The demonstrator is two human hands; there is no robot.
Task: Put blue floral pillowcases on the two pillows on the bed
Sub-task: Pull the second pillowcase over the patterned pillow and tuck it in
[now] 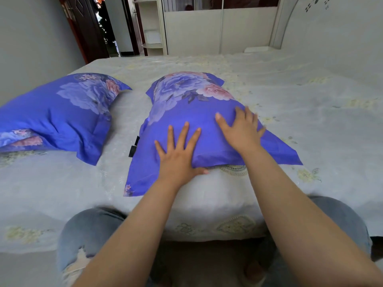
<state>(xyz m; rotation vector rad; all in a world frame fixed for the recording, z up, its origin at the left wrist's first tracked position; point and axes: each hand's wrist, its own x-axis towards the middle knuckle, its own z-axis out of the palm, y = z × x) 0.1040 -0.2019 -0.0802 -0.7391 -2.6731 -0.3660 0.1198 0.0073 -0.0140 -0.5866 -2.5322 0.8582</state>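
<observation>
From the head view, both pillows wear blue floral cases: the far pillow lies finished on the bed, the near pillow beside it. Left hand and right hand press flat, fingers spread, gripping nothing. Smoothing stage, I'd say; next, tuck that open hem.

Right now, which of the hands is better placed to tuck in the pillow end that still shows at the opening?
The left hand, probably. Its thumb already touches the pillowcase hem beside the uncovered pillow end. The right hand lies flat farther up.
</observation>
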